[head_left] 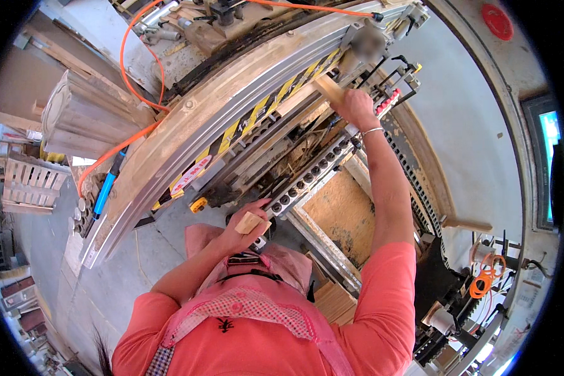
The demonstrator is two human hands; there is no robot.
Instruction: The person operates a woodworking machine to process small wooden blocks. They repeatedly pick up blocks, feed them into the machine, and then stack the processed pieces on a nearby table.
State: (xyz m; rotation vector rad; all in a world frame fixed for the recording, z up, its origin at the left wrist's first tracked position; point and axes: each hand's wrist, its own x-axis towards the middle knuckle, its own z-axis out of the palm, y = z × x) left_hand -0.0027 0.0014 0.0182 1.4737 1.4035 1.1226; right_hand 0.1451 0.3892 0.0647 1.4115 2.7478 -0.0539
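Observation:
My right hand (358, 109), stretched far out over the machine, grips the end of a pale wooden board (329, 90) with closed fingers. The board lies near the striped beam, beside a row of red knobs (388, 103). Close to my body, my left hand (235, 230) is closed around a small light wood block (249, 223), whose end shows above the fingers. That hand is next to the near end of a metal rail set with black round knobs (307, 178). Part of each grip is hidden by the hand itself.
A yellow-and-black striped beam (250, 122) crosses the machine in front of me. Below the rail, a framed panel is covered in sawdust (343, 210). Wood scraps lie between rail and beam. An orange hose (124, 145) runs at left; a screen (548, 160) stands at right.

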